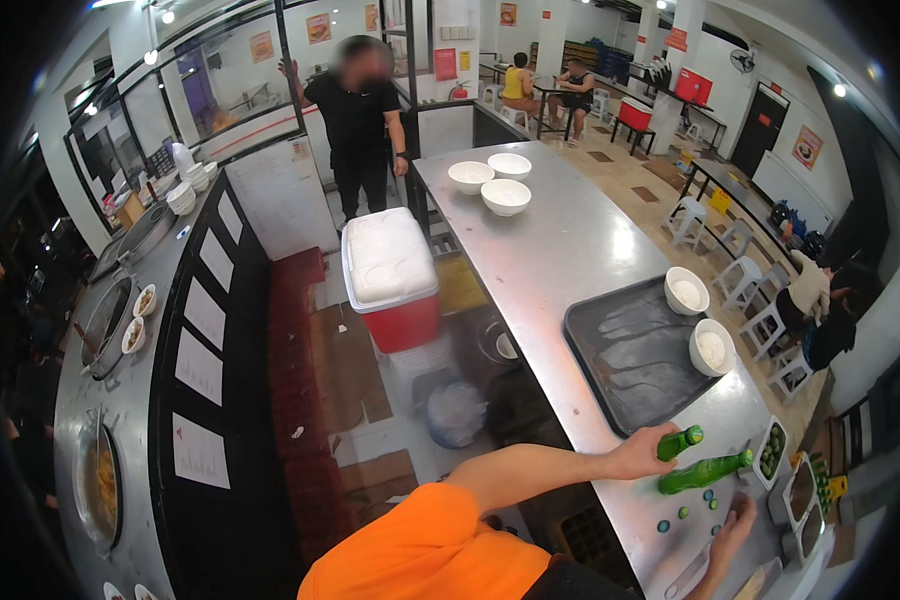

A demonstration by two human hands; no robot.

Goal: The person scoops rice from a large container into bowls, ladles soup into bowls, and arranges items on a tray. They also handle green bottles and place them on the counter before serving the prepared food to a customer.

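Observation:
My left hand (640, 452) grips the neck of a green glass bottle (679, 442) over the steel counter's near part. A second green glass bottle (703, 472) stands right beside it, not held. My right hand (733, 525) is low over the counter, fingers slightly bent, near several loose bottle caps (683, 513); its palm side is partly hidden, and whether it holds anything is unclear. A black tray (622, 352) lies just beyond my left hand, with a bowl of rice (686, 291) and another bowl of rice (712, 347) at its right edge.
Three white bowls (505, 197) stand at the steel counter's (555, 225) far end. Metal containers (795, 491) and one of green citrus fruits (772, 450) line the right edge. A red cooler (401, 322) is on the left, with a person (360, 120) behind it.

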